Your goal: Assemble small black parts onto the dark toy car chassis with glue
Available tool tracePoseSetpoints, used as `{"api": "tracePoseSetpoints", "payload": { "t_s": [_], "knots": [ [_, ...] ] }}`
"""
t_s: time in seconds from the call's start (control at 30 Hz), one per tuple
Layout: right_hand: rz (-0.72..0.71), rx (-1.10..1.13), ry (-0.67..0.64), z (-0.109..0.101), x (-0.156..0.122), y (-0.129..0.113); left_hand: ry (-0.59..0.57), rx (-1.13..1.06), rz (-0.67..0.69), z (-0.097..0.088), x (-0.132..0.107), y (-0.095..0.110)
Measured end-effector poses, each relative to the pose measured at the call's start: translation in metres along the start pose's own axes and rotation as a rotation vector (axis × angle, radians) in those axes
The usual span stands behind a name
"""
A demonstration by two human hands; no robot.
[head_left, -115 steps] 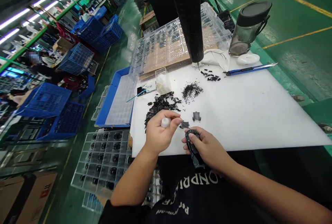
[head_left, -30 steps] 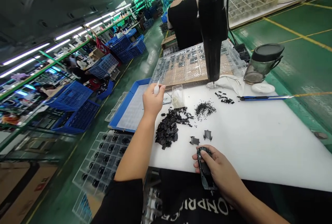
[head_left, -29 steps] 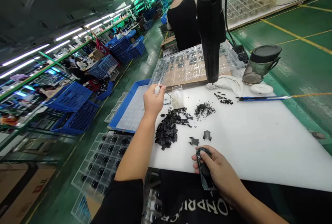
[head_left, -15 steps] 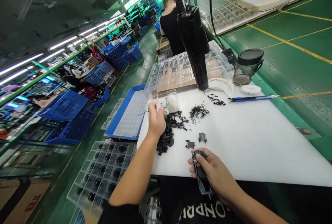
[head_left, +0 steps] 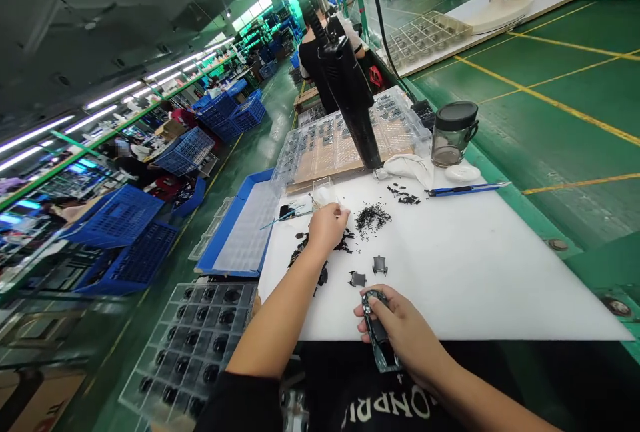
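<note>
The right hand (head_left: 403, 329) sits at the near edge of the table (head_left: 465, 285), its fingers (head_left: 385, 305) wrapped closed around a black casing (head_left: 379, 337) that stands tilted, with its lower end past the table edge. The left hand (head_left: 327, 230) is farther in, its fingers curled. Whether they grip anything, I cannot tell. It is just beyond the black scraps (head_left: 306, 257), which lie partly under the left wrist.

Two small grey parts (head_left: 367, 273) lie between the hands and a heap of tiny black bits (head_left: 371, 217). A clear box (head_left: 323, 191) of white stuff stands just beyond the left fingers, near a blue brush (head_left: 285, 217).

Farther along the table are a white cloth (head_left: 404, 167), a blue-handled knife (head_left: 467, 188) and a lidded glass jar (head_left: 453, 133) at the edge. A black hanging tool (head_left: 357, 115) stands over a clear tray (head_left: 345, 142) of parts. To the left are a blue tray (head_left: 235, 232) and a clear tray (head_left: 193, 345) of round black parts, with blue crates (head_left: 120, 235) on the floor beyond. A co-worker (head_left: 320, 62) stands past the hanging tool.
</note>
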State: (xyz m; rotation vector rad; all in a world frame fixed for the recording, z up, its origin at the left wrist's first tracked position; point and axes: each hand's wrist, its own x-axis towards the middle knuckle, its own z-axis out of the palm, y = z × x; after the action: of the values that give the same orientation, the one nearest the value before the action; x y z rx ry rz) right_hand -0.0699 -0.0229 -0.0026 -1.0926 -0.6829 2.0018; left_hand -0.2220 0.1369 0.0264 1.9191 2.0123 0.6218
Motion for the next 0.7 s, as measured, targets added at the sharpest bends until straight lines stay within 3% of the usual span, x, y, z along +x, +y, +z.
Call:
{"api": "tracePoseSetpoints", "payload": {
  "t_s": [0.33, 0.4, 0.5, 0.53, 0.6, 0.67, 0.7],
  "knots": [
    [0.026, 0.040, -0.019, -0.001, -0.001, -0.008, -0.038, 0.036, -0.053, -0.003, -0.005, -0.003],
    [0.021, 0.043, -0.008, -0.001, -0.001, -0.009, 0.033, -0.040, -0.015, -0.011, -0.026, -0.009],
    [0.000, 0.042, -0.006, -0.003, 0.000, -0.005, 0.095, -0.368, 0.101, -0.025, -0.082, -0.024],
    [-0.005, 0.039, -0.010, -0.004, 0.001, -0.003, 0.024, -0.495, 0.120, -0.029, -0.105, -0.033],
    [-0.011, 0.027, -0.019, -0.007, 0.003, 0.001, -0.239, -0.715, 0.078, -0.030, -0.154, -0.054],
    [-0.015, 0.017, -0.029, -0.008, 0.005, 0.003, -0.504, -0.868, -0.081, -0.021, -0.200, -0.079],
    [-0.018, 0.013, -0.029, -0.008, 0.006, 0.003, -0.582, -0.944, -0.183, -0.013, -0.220, -0.092]
  ]
}}
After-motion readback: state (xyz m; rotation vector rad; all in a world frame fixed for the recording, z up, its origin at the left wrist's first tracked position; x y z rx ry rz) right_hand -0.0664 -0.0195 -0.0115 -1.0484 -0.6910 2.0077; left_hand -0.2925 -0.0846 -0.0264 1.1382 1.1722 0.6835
